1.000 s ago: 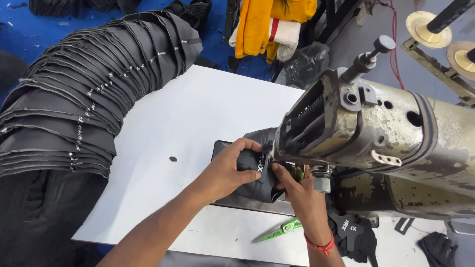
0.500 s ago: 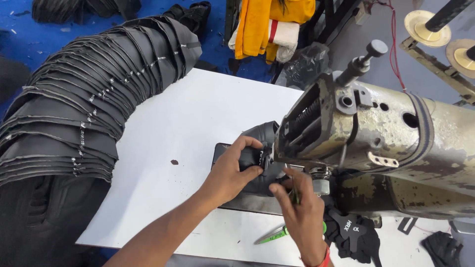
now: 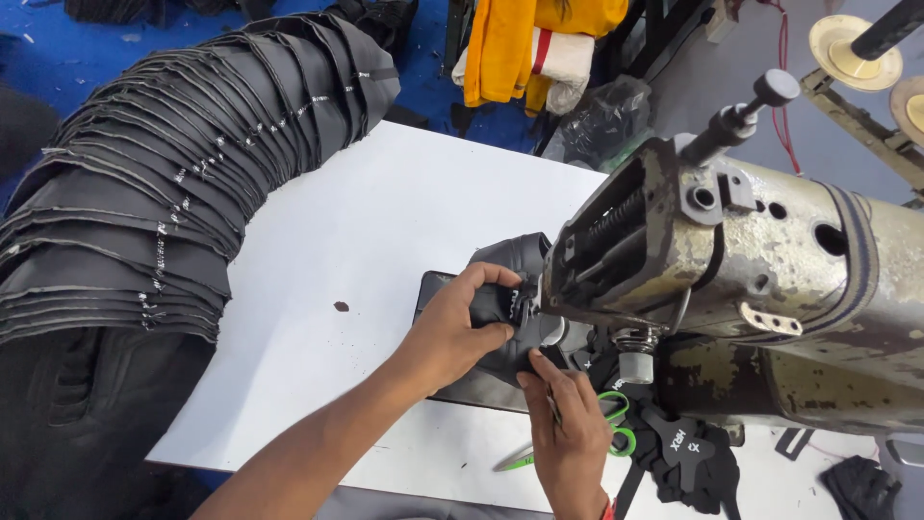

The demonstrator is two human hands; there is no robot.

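Note:
My left hand grips a black leather piece and holds it under the head of an old worn sewing machine, close to the needle. Just in front of it, my right hand pinches the near edge of the same black piece, fingers closed. Green-handled scissors lie on the white table partly under my right hand. The needle area is hidden by the machine head and my fingers.
A long fanned stack of black cut pieces curves along the table's left side. More black pieces lie at the right of the scissors. Yellow and white cloth and a black plastic bag sit beyond the table.
My right hand has drawn back toward me and now pinches the piece's near edge. My left hand has kept its grip on the black piece at the needle.

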